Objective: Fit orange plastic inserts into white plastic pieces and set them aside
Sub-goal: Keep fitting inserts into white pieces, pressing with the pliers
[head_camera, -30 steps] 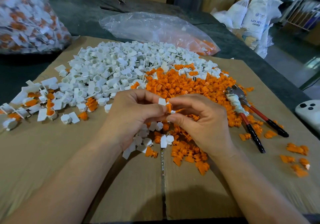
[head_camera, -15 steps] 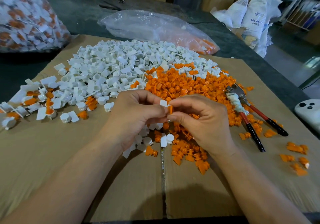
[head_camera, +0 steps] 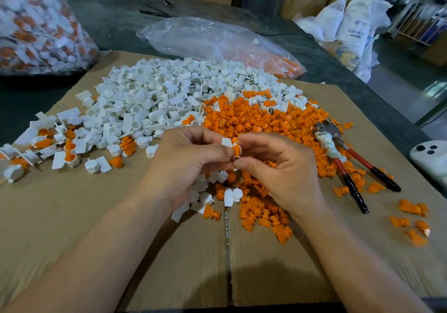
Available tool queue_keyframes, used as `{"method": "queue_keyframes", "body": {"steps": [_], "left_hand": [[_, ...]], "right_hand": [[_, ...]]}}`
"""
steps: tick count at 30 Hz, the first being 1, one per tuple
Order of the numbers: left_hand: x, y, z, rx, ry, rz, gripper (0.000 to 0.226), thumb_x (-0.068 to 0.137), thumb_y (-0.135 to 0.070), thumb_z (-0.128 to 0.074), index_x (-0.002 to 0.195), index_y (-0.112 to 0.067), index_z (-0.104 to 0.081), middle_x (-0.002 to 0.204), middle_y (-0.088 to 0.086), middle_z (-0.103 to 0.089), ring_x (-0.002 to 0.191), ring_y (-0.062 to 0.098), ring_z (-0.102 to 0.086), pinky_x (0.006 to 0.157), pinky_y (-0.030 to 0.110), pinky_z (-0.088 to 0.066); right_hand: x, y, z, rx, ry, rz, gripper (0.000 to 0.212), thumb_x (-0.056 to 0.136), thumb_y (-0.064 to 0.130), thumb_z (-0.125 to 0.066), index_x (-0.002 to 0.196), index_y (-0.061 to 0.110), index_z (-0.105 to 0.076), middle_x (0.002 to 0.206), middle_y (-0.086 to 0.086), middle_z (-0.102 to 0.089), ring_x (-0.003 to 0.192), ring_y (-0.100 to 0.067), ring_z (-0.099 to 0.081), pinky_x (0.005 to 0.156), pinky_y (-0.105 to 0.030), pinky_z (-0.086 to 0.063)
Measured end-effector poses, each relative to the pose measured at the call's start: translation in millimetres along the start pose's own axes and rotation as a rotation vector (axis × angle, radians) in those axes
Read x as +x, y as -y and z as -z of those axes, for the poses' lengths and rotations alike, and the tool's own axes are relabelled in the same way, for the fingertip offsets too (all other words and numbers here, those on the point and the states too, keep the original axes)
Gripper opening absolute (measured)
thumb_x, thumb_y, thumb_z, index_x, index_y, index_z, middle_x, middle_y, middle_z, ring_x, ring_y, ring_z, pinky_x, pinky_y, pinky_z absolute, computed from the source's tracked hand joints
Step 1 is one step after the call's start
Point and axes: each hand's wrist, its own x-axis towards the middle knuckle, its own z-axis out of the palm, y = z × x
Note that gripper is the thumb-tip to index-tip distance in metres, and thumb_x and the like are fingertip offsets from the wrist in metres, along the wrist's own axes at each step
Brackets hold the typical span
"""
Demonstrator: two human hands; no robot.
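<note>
my left grip (head_camera: 191,165) and right grip (head_camera: 283,174) meet above the middle of the cardboard (head_camera: 72,216), fingertips touching. the left grip pinches a white piece (head_camera: 227,142) between thumb and forefinger, its flat tab sticking up. the right grip is narrow too, thumb and forefinger pinched on an orange insert (head_camera: 237,149) that sits right against the white piece. how far in it is seated i cannot tell, my fingers hide the joint.

beyond my hands the white pile (head_camera: 150,99) spreads to the left and the orange pile (head_camera: 261,119) to the right, and the two run into each other where they meet. more of both lie scattered under my wrists. on the far left of the cardboard lie the fitted pieces (head_camera: 60,148), white with orange showing inside. a few stray inserts (head_camera: 411,220) lie well apart at the right edge.

pliers (head_camera: 343,157) with red and black handles rest on the right side of the orange pile, the head wrapped in pale tape. a clear bag (head_camera: 217,41) with some orange in it lies on the dark surface (head_camera: 116,22) behind the cardboard, and a big bag (head_camera: 36,27) of white and orange parts stands at the far left. a white device (head_camera: 430,157) lies at the right border.
</note>
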Motion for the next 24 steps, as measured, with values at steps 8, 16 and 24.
{"method": "queue_keyframes", "body": {"steps": [8,16,24], "left_hand": [[-1.1,-1.0,-0.9,0.043,-0.067,0.044,0.012,0.065,0.006,-0.070,0.062,-0.003,-0.062,0.051,0.010,-0.063,0.039,0.013,-0.058,0.034,0.013,-0.037],[0.4,0.7,1.3,0.043,-0.055,0.041,0.012,0.065,0.004,-0.071,0.063,-0.003,-0.063,0.049,0.007,-0.061,0.041,0.012,-0.058,0.038,0.015,-0.040],[-0.4,-0.2,1.2,0.045,-0.037,0.022,0.014,0.048,-0.007,-0.074,0.058,-0.006,-0.064,0.051,0.008,-0.061,0.042,0.012,-0.057,0.037,0.017,-0.040]], "right_hand": [[0.0,-1.9,-1.5,0.035,0.033,-0.023,0.035,0.073,0.007,-0.068,0.100,0.028,-0.060,0.090,0.012,-0.065,0.085,-0.003,-0.066,0.075,-0.017,-0.052],[0.3,-0.7,-3.0,0.049,0.021,0.010,0.038,0.069,0.010,-0.072,0.098,0.032,-0.060,0.089,0.011,-0.065,0.081,-0.003,-0.066,0.072,-0.017,-0.052],[0.3,-1.1,-2.4,-0.003,0.021,0.061,0.032,0.072,0.011,-0.072,0.098,0.026,-0.061,0.088,0.013,-0.063,0.080,-0.006,-0.065,0.072,-0.020,-0.053]]}}
